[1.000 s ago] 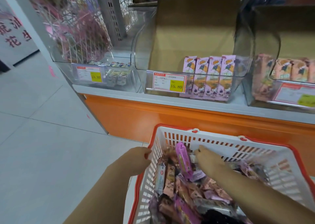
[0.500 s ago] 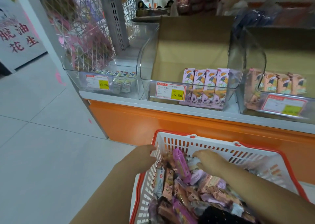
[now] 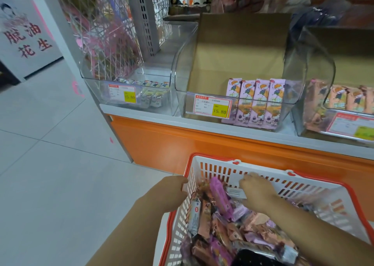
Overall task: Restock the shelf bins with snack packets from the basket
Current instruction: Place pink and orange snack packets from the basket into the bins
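While the left hand (image 3: pixel 172 192) keeps the hold it had half a second ago on the left rim of the basket (image 3: pixel 263 169), the right hand (image 3: pixel 258 192) has slid further toward the basket's far wall, and the whole shelf now sits lower and larger in the head view. The left hand's fingers wrap over the red edge, thumb on the outside, with the forearm coming in from the bottom of the view. The right hand lies palm down, knuckles raised and fingers bent onto a white-backed packet (image 3: pixel 235 192) just beside the slotted wall; whether they actually pinch it cannot be told. An upright purple packet (image 3: pixel 219 199) stands between the two hands, and the loose snack packets (image 3: pixel 242 229) fill the basket beneath the right forearm. Above the orange shelf base (image 3: pixel 182 144), the clear middle bin (image 3: pixel 182 79) holds a row of four purple packets (image 3: pixel 256 101) at its right side, beside a yellow price tag (image 3: pixel 212 106).
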`<move>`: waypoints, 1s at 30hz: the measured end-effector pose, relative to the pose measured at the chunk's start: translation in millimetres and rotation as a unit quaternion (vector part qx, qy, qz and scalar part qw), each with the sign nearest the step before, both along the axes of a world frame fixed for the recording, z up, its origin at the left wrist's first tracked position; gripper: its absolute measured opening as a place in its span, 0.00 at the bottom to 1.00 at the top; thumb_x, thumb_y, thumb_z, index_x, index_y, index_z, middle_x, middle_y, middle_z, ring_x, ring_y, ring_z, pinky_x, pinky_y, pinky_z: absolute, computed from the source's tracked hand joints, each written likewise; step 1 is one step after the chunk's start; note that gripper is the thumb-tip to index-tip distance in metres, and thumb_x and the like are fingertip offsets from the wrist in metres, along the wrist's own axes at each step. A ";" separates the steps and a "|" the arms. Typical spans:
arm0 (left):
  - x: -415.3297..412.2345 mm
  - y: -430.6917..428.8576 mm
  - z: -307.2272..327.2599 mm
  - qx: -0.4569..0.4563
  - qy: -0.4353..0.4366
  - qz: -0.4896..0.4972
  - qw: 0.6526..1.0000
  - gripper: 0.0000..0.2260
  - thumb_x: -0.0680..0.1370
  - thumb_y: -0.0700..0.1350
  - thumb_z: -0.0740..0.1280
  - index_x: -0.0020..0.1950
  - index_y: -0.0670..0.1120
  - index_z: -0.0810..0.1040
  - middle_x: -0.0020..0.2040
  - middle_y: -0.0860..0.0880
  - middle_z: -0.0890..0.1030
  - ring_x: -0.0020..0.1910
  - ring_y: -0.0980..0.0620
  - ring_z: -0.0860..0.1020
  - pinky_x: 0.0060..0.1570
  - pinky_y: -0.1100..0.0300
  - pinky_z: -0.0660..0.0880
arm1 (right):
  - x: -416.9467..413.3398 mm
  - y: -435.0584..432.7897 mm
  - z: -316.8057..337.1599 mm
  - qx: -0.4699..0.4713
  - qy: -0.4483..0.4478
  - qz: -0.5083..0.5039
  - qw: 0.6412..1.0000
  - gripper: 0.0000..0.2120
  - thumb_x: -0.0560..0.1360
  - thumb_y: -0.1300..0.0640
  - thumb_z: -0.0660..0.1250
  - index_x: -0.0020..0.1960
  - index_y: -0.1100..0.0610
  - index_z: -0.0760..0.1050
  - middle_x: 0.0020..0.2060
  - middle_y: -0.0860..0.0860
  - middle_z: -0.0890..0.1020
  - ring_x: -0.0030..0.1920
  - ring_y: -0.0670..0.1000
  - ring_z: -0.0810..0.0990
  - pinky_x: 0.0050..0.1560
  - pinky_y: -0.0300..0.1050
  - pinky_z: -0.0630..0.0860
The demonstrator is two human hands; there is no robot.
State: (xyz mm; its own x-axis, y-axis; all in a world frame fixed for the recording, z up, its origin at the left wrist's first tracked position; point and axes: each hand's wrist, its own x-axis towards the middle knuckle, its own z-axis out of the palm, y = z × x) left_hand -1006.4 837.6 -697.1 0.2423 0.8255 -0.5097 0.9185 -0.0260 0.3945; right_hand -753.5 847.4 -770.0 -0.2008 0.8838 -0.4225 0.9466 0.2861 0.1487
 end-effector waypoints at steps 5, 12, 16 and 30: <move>10.1 4.8 34.6 -0.006 -0.101 0.014 0.995 0.22 0.81 0.45 0.61 0.75 0.48 0.62 0.73 0.49 0.66 0.68 0.51 0.69 0.61 0.65 0.64 | -10.4 -16.6 67.9 0.098 0.153 0.020 0.983 0.19 0.76 0.57 0.64 0.65 0.48 0.65 0.61 0.46 0.68 0.56 0.50 0.74 0.42 0.42 0.64; 14.9 1.0 84.3 -0.140 -0.335 0.107 0.926 0.14 0.76 0.47 0.69 0.61 0.50 0.74 0.59 0.49 0.78 0.49 0.54 0.81 0.54 0.58 0.73 | -26.3 -21.2 145.4 0.185 0.299 0.142 0.925 0.24 0.63 0.62 0.76 0.53 0.47 0.69 0.47 0.44 0.75 0.45 0.46 0.73 0.41 0.39 0.67; 4.1 -3.5 108.1 -0.098 -0.427 0.129 0.889 0.13 0.76 0.42 0.69 0.60 0.46 0.75 0.56 0.46 0.81 0.53 0.50 0.81 0.49 0.65 0.78 | -33.0 -20.2 186.9 0.193 0.363 0.153 0.899 0.18 0.71 0.54 0.73 0.55 0.45 0.67 0.48 0.35 0.69 0.47 0.38 0.67 0.45 0.31 0.64; -9.1 -2.4 149.2 0.023 -0.635 0.343 0.692 0.23 0.78 0.43 0.67 0.71 0.41 0.65 0.56 0.41 0.81 0.51 0.45 0.83 0.49 0.53 0.80 | -136.2 4.7 239.9 0.227 0.574 0.032 0.786 0.14 0.66 0.63 0.73 0.48 0.51 0.76 0.43 0.40 0.76 0.46 0.39 0.75 0.46 0.29 0.70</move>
